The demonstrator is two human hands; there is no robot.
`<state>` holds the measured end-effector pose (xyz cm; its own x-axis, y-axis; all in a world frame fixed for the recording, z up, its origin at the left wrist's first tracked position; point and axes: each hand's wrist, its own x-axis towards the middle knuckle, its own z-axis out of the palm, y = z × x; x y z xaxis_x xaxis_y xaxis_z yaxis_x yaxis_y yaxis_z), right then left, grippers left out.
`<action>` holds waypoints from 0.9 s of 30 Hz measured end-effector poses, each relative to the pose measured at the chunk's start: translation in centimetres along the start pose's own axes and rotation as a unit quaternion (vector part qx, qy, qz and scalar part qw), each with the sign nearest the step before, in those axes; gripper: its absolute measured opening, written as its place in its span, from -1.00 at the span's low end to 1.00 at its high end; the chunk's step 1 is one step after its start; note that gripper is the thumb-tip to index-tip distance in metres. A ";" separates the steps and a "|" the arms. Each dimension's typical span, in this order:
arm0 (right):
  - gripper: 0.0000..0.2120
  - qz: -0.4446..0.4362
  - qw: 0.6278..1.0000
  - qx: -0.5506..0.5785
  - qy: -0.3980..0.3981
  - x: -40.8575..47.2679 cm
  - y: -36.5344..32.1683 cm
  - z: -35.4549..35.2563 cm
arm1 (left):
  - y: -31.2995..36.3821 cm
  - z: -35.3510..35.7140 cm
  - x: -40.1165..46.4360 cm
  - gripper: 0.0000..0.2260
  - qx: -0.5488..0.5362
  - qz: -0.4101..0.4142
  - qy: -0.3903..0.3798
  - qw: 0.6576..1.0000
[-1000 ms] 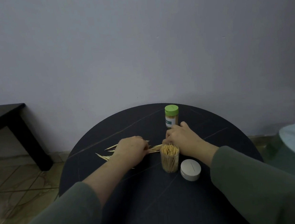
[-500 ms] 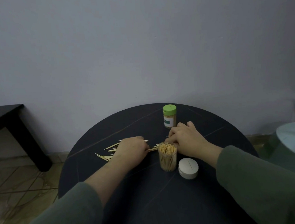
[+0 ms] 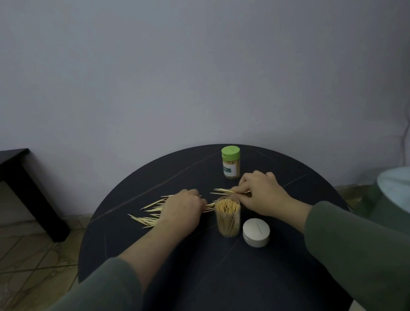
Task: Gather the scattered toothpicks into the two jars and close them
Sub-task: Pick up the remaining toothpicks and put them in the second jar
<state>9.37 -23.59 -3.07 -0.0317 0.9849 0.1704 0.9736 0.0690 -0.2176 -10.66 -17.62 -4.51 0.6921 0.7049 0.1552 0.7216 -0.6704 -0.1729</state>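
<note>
1. The scattered toothpicks [image 3: 152,212] lie on the dark round counter [image 3: 208,273], fanned out to the left of the open jar [image 3: 228,217], with a smaller bunch just behind the jar's mouth.
2. The open jar stands upright near the middle of the counter, already well filled with toothpicks standing on end; its white lid [image 3: 256,232] rests just beside it on the right, not touching the mouth.
3. The second jar [image 3: 231,163] stands farther back with its green lid on, so that one looks finished.
4. The left hand [image 3: 181,211] lies over the left pile, fingers curled down onto the sticks; whether it truly pinches any I cannot tell.
5. The right hand [image 3: 263,195] has its fingers curled on the small bunch behind the jar, seemingly pinching them together.
6. Since a second ago the right hand has shifted outward and a bundle now shows clear of it behind the jar, while the left hand has hardly moved off its pile. I judge that the loose sticks are being raked into bundles, ready to be lifted into the open jar.
7. Most of the left pile remains to be collected, and the white lid is not yet on.
</note>
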 end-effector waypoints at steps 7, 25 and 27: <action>-0.73 0.060 0.987 0.132 0.065 0.0 0.3 -0.1 | 0.2 -0.4 0.1 -0.76 -0.138 -0.080 0.080 0.984; -0.78 0.057 0.818 0.571 0.041 -1.8 -3.2 -0.9 | 3.2 -4.2 -0.3 -0.79 -0.768 -0.219 0.114 0.591; -0.74 0.063 0.810 0.582 0.037 -2.0 -3.2 -0.5 | 3.5 -3.8 -0.4 -0.77 -0.795 -0.220 0.106 0.556</action>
<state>6.41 -25.88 -2.21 0.1067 0.9865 0.1239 0.0943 0.1140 -0.9890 -8.40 -21.13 -1.45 0.3071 0.9515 -0.0173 -0.1902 0.0792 0.9785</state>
